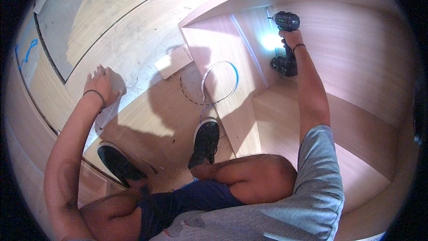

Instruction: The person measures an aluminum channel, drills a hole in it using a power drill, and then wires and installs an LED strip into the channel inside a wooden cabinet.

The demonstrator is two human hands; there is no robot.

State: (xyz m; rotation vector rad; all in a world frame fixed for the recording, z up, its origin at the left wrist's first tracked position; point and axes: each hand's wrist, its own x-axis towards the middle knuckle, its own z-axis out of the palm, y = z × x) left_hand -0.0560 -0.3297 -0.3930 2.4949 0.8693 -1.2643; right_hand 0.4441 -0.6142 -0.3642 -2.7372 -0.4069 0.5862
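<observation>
At the upper right my right hand (292, 39) is wrapped around the grip of a black cordless drill (286, 21). Its nose points left at a slim upright fitting on the pale wood panel (256, 31), and I cannot make out whether the tip touches. The drill's lamp throws a bright white glow on that panel. Far to the left, my left hand (100, 87) is stretched out over the pale floor, fingers extended, with nothing seen in it. Whether it rests on the surface is unclear.
A curled white-and-blue strip (236, 78) hangs by the wood box's side panel. A short pale board (174, 62) lies beside the box corner. My dark shoes (207, 140) stand below. Blue tape (30, 50) sticks at the far left. Curved wooden walls (356, 49) enclose the right.
</observation>
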